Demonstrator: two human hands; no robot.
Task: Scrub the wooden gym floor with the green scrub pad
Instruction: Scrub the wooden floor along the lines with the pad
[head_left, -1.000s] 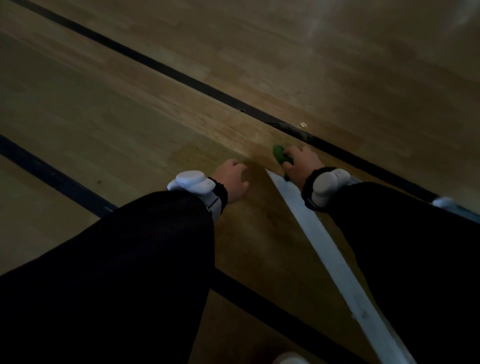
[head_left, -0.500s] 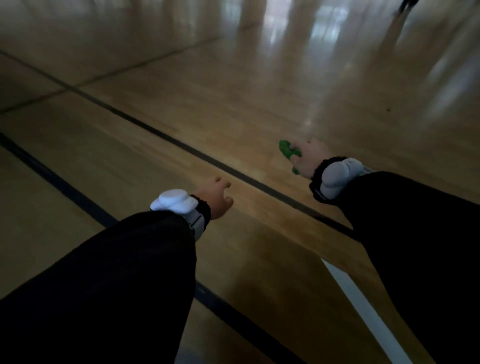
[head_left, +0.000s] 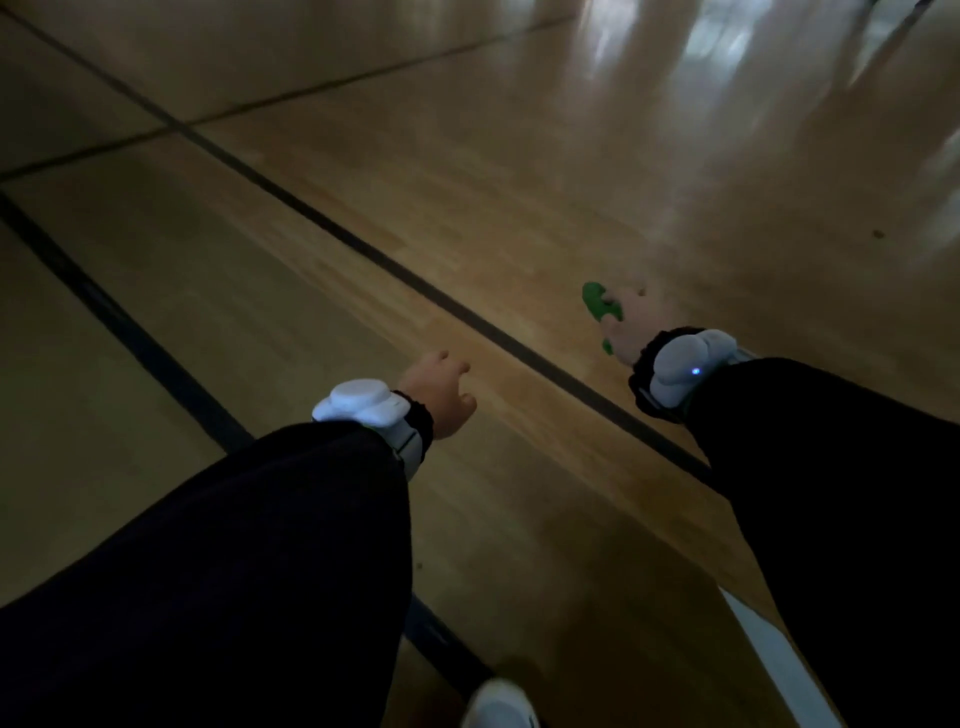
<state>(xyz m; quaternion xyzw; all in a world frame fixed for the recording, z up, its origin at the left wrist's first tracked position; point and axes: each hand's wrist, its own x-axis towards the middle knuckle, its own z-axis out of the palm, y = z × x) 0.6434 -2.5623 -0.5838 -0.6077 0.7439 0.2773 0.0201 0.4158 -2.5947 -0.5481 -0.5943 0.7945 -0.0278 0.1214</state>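
The right hand (head_left: 626, 325) is closed tight around the green scrub pad (head_left: 596, 304). Bits of green poke out past the fingers. The pad is up in the hand, and I cannot tell if it touches the wooden gym floor (head_left: 519, 171). The left hand (head_left: 441, 395) holds nothing. Its fingers are loosely curled and a little apart. Both arms wear black sleeves (head_left: 234, 545) and a white band (head_left: 363, 408) at each wrist. A thin dark line (head_left: 363, 244) on the floor runs between the two hands. A white shoe (head_left: 498, 706) shows at the bottom.
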